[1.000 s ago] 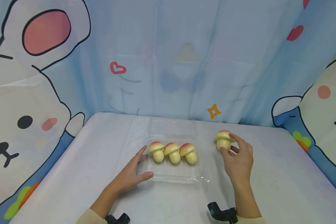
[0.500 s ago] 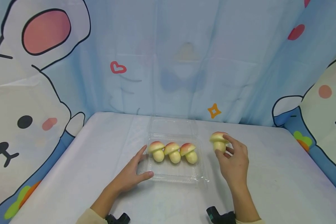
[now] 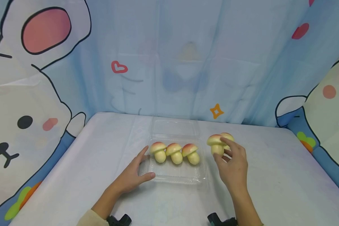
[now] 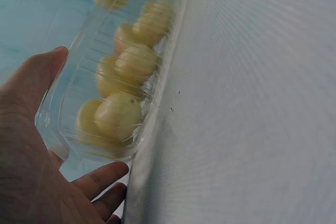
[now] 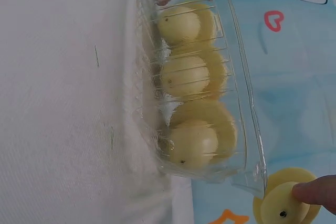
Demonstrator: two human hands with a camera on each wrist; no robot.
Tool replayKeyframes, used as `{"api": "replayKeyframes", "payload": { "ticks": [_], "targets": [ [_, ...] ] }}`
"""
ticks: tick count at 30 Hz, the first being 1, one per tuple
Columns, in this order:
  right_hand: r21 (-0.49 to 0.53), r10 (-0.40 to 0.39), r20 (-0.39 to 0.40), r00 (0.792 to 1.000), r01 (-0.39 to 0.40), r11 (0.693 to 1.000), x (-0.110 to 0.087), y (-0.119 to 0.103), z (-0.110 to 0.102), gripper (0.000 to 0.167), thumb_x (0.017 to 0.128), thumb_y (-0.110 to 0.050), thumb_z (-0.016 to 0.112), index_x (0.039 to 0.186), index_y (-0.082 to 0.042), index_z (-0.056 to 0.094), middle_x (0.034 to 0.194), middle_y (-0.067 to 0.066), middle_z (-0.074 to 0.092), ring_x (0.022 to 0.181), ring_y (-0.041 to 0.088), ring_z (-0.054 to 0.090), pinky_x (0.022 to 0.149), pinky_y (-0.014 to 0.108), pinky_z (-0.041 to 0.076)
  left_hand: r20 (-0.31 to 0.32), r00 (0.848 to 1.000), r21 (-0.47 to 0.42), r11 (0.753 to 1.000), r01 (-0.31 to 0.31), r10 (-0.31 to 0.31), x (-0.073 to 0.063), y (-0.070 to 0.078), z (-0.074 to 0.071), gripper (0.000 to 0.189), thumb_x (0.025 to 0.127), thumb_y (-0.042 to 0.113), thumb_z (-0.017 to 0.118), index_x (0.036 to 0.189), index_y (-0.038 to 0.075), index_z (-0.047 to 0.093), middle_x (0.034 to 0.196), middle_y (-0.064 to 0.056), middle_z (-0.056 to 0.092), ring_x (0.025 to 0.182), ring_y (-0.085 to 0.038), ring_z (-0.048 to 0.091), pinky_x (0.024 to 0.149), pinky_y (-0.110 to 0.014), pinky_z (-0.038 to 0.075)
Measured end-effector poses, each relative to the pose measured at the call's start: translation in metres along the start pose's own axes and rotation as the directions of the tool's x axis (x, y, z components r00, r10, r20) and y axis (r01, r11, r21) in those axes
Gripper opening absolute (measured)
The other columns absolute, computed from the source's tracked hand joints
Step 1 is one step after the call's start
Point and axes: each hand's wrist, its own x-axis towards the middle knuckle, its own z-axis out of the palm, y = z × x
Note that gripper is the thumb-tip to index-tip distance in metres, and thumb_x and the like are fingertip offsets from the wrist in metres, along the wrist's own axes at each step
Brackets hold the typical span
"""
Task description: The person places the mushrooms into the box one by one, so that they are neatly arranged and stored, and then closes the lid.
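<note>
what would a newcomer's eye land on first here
Likely the three mushrooms with reddish caps, lined up in the clear plastic container beside the left hand. Next, a matching mushroom in the right hand, right of the container, another mushroom partly hidden behind it. The big white cartoon animal on the left of the backdrop may also draw the eye.

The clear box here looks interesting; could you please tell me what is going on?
A person's right grip pinches a mushroom to the right of the clear box, with another mushroom partly hidden behind it. The left grip is at the box's left side. Three mushrooms lie in a row inside; the lid is open.
</note>
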Motion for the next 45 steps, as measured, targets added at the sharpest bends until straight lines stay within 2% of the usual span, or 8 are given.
{"api": "replayKeyframes", "payload": {
  "ticks": [4,8,12,19,22,26,30,45],
  "targets": [
    [0.029,-0.004,0.009,1.000,0.003,1.000,-0.002,-0.001,0.000,0.052,0.092,0.004,0.071,0.142,-0.005,0.060,0.142,0.025,0.045,0.119,0.046,0.064,0.079,-0.007,0.037,0.002,1.000,-0.007,1.000,0.000,0.000,0.000,0.000,-0.001,0.099,0.093,0.038,0.075,0.168,0.029,0.011,0.161,-0.011,0.045,0.155,-0.035,0.031,0.123,-0.066,0.019],
    [0.021,-0.003,0.017,1.000,0.003,1.000,-0.005,-0.003,0.000,0.052,0.092,0.004,0.071,0.142,-0.007,0.061,0.142,0.024,0.046,0.119,0.044,0.065,0.089,0.012,0.052,0.003,1.000,-0.010,1.000,0.005,-0.005,0.000,0.000,-0.001,0.099,0.093,0.039,0.075,0.168,0.030,0.011,0.161,-0.011,0.044,0.155,-0.035,0.030,0.123,-0.066,0.018],
    [0.006,-0.015,0.024,1.000,0.015,1.000,-0.007,-0.004,0.001,0.052,0.092,0.003,0.071,0.141,-0.009,0.061,0.141,0.022,0.047,0.119,0.043,0.065,0.093,0.031,0.053,0.004,1.000,-0.009,1.000,0.011,-0.011,-0.001,0.000,0.000,0.100,0.092,0.040,0.076,0.168,0.031,0.011,0.161,-0.011,0.044,0.155,-0.034,0.030,0.123,-0.066,0.018],
    [0.036,-0.037,0.039,0.999,0.036,0.999,-0.009,-0.008,0.004,0.053,0.090,0.006,0.072,0.140,-0.008,0.062,0.140,0.023,0.047,0.119,0.045,0.065,0.082,-0.004,0.042,0.004,1.000,-0.007,1.000,0.000,0.000,0.000,0.000,0.000,0.099,0.093,0.040,0.075,0.168,0.029,0.011,0.160,-0.011,0.045,0.155,-0.034,0.031,0.123,-0.065,0.019],
    [0.047,-0.042,0.046,0.998,0.040,0.998,-0.010,-0.010,0.005,0.053,0.090,0.006,0.071,0.140,-0.008,0.062,0.139,0.023,0.047,0.119,0.045,0.066,0.081,-0.005,0.040,0.002,1.000,-0.007,1.000,0.000,0.000,0.000,0.000,0.000,0.099,0.093,0.039,0.075,0.168,0.029,0.011,0.160,-0.011,0.045,0.155,-0.034,0.031,0.124,-0.065,0.019],
    [0.038,-0.056,0.051,0.997,0.054,0.998,-0.011,-0.012,0.007,0.052,0.089,0.006,0.072,0.139,-0.008,0.063,0.138,0.022,0.049,0.116,0.042,0.066,0.090,0.018,0.055,0.000,1.000,-0.007,1.000,0.001,-0.001,0.000,0.000,0.000,0.099,0.093,0.038,0.075,0.168,0.029,0.011,0.160,-0.011,0.045,0.155,-0.034,0.031,0.124,-0.066,0.018],
    [0.030,-0.073,0.054,0.996,0.071,0.997,-0.013,-0.013,0.010,0.052,0.089,0.006,0.073,0.138,-0.008,0.063,0.137,0.020,0.050,0.115,0.041,0.067,0.094,0.042,0.056,0.000,1.000,-0.005,1.000,-0.001,0.001,0.000,-0.001,0.001,0.099,0.093,0.038,0.075,0.168,0.028,0.012,0.160,-0.012,0.045,0.155,-0.035,0.032,0.123,-0.066,0.019],
    [0.056,-0.116,0.111,0.987,0.110,0.992,-0.023,-0.020,0.026,0.053,0.087,0.008,0.074,0.137,-0.008,0.064,0.142,0.020,0.048,0.116,0.039,0.066,0.095,0.045,0.058,0.001,1.000,0.001,1.000,0.002,-0.002,0.000,0.001,0.000,0.098,0.093,0.038,0.075,0.168,0.030,0.011,0.160,-0.012,0.045,0.154,-0.034,0.032,0.123,-0.065,0.020]
  ]
}}
